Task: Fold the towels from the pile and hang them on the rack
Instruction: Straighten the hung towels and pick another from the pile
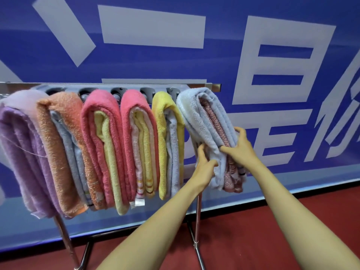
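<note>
Where the rack (132, 88) ended on the right, both hands were on the last towel in the row. It was a pale blue towel (194, 114), folded round a pink patterned layer and draped over the top bar. The left hand (204, 163) gripped its lower left edge, fingers curled into the cloth. The right hand (242, 148) held the opposite side a little higher, thumb pressed across the front fold and fingers wrapped round the right edge. Neither hand was open, as each had that same towel in its grasp. Both bare forearms reached up to it from the bottom of the view.

To the left, five other folded towels hung side by side on the same bar, packed close together. A yellow towel (160, 133) hung just beside the blue one, then a pink towel with a white label (128, 121). Next came a second pink towel (91, 133) with a yellow inner layer, an orange towel (58, 145), and a purple towel (21, 143) at the far left. The rack's metal legs (197, 221) stood on a red floor (243, 240). A blue banner (214, 61) with large white characters filled the wall behind.
</note>
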`<state>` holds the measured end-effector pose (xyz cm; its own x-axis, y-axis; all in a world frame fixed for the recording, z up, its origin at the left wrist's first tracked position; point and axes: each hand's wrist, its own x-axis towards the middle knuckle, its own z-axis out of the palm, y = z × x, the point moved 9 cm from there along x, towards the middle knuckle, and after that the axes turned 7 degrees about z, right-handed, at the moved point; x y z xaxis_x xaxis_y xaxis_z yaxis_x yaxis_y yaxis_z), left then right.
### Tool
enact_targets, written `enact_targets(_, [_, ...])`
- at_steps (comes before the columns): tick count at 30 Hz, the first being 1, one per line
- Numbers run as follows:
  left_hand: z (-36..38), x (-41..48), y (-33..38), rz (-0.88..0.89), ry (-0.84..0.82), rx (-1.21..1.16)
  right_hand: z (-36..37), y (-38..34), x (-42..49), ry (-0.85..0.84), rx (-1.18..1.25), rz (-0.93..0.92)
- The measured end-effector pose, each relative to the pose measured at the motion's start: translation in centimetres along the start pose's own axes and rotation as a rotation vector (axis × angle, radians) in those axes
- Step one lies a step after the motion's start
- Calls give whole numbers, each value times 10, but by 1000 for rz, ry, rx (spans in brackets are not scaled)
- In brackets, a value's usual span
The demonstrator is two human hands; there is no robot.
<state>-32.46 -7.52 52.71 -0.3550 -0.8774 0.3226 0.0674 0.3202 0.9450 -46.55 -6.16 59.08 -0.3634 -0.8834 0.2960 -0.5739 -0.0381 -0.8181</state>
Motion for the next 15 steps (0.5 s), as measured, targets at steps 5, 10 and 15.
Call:
enact_targets(5, [-8, 6, 14, -64, 18, -17, 8, -3, 2, -26, -60, -25])
enact_targets(10, [-21, -5, -11, -105, 35, 60, 39, 2, 0, -76, 38, 2])
enact_targets(15, [-26, -11, -70, -64, -82, 165, 57, 3, -5, -120, 131, 11])
